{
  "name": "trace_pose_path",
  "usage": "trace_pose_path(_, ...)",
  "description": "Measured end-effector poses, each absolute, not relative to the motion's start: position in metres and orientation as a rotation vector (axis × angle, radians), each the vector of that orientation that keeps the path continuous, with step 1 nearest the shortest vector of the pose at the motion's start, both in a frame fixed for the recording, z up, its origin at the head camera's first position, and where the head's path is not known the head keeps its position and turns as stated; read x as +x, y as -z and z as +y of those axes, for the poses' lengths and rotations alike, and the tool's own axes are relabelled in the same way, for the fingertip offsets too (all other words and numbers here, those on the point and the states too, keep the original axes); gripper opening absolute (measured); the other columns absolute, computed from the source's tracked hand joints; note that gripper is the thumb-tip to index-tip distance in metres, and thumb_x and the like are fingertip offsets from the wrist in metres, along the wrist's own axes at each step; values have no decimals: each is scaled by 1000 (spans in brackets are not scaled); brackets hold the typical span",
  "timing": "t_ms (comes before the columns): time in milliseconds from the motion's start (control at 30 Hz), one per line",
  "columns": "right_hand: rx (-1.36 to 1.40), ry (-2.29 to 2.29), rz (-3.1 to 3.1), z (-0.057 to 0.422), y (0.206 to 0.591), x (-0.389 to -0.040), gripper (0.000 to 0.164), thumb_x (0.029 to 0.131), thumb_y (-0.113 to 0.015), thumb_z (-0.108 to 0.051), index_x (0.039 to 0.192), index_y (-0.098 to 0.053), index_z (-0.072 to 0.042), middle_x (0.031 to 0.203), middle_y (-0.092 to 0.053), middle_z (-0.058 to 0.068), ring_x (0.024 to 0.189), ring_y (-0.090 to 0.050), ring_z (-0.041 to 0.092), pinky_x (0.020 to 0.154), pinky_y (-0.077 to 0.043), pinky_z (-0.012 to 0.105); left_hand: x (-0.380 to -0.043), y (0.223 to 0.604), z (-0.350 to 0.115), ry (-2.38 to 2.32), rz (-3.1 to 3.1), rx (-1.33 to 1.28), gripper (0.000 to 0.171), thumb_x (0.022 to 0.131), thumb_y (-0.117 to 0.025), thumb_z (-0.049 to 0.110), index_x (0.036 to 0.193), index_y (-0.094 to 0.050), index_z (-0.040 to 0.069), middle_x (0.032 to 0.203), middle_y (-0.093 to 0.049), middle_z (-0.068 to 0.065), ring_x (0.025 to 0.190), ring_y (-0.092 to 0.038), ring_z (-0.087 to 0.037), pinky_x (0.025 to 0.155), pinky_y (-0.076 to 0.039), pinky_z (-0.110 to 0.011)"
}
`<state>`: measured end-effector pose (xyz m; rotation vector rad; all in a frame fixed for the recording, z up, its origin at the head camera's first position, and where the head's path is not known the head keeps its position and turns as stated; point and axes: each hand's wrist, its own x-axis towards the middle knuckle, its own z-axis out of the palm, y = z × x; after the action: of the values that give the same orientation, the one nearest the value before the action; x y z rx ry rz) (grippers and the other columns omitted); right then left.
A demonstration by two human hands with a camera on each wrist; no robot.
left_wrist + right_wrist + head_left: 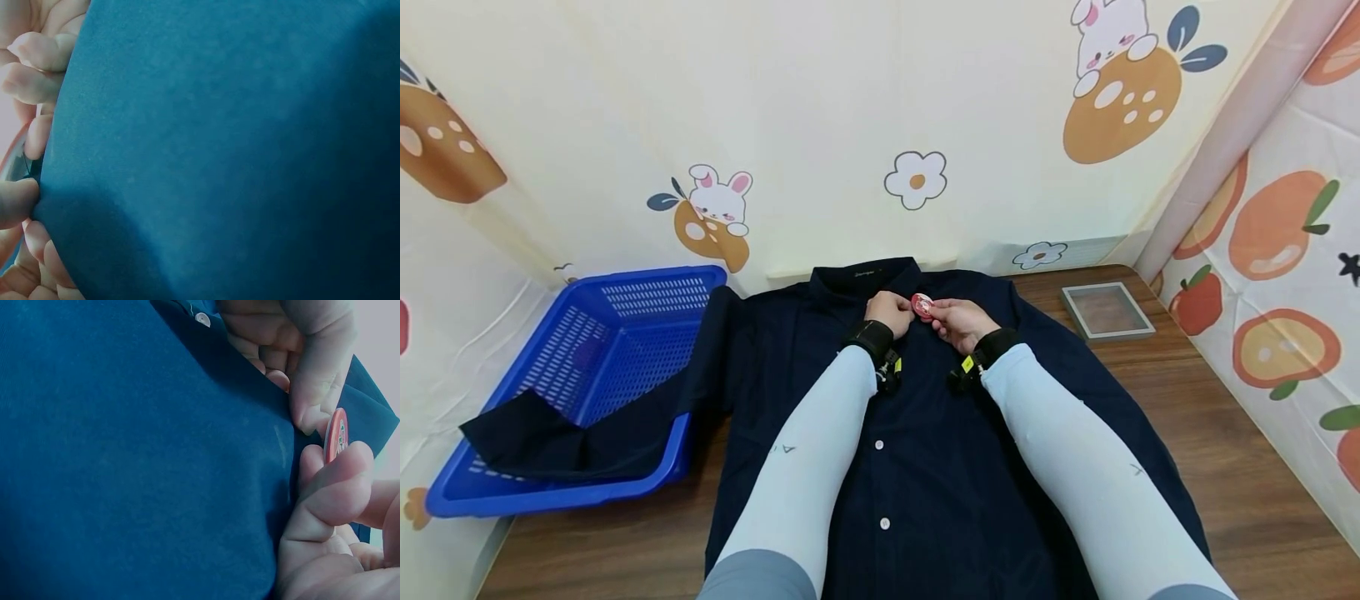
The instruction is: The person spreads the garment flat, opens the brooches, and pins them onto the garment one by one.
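A dark navy button-up shirt (955, 475) lies front up, its collar at the far end. My left hand (890, 312) pinches a raised fold of its front just below the collar. Between the thumb and fingers of my right hand (964, 323) is a round red pin badge (922, 307), standing on edge against that fold. The right wrist view shows the red printed face of the badge (337, 435) nearly side-on, close to the left thumb. Cloth fills most of the left wrist view, where the badge's back (17, 159) shows a thin pin line at the fabric edge.
A blue plastic basket (580, 287) stands at the left, with one shirt sleeve (625, 433) draped into it. On the wooden table (1247, 450), a small framed clear-topped box (1108, 311) lies at the far right. Printed curtains rise behind and at both sides.
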<state>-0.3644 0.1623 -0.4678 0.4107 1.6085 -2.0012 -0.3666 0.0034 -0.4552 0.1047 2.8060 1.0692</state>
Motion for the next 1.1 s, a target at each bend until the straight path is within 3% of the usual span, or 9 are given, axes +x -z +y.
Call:
trace_pose_path(467, 377, 2042, 1797, 156, 468, -363, 20, 99, -53, -7, 118, -48, -9, 88, -51, 5, 56, -51, 8, 49, -41, 17, -368, 456, 6, -1125, 2756, 111, 21, 87, -60, 19, 94, -75, 6, 85, -68, -4, 87, -58, -20, 82, -43, -29)
trace_pose_path(667, 306, 2015, 1951, 153, 468, -360, 24, 98, -55, -9, 121, -50, -7, 87, -57, 7, 55, -55, 8, 48, -44, 17, -367, 453, 4, -1223, 2691, 125, 24, 89, -60, 20, 98, -74, 3, 93, -68, -7, 84, -55, -19, 72, -41, -24)
trace_pose_path(867, 244, 2044, 1971, 152, 467, -359, 23, 98, -54, -6, 121, -49, -4, 88, -54, 10, 52, -58, 10, 48, -47, 19, -368, 456, 0, -1315, 2631, 148, 32, 96, -58, 27, 110, -71, 1, 106, -69, -11, 92, -58, -21, 79, -43, -26)
trace_pose_path(1100, 219, 2018, 2017, 154, 471, -361, 22, 98, -54, -9, 120, -49, -7, 90, -55, 10, 52, -57, 9, 46, -46, 18, -368, 456, 0, -1422, 2574, 127, 32, 97, -59, 24, 114, -66, -2, 91, -69, -11, 80, -61, -17, 68, -43, -20)
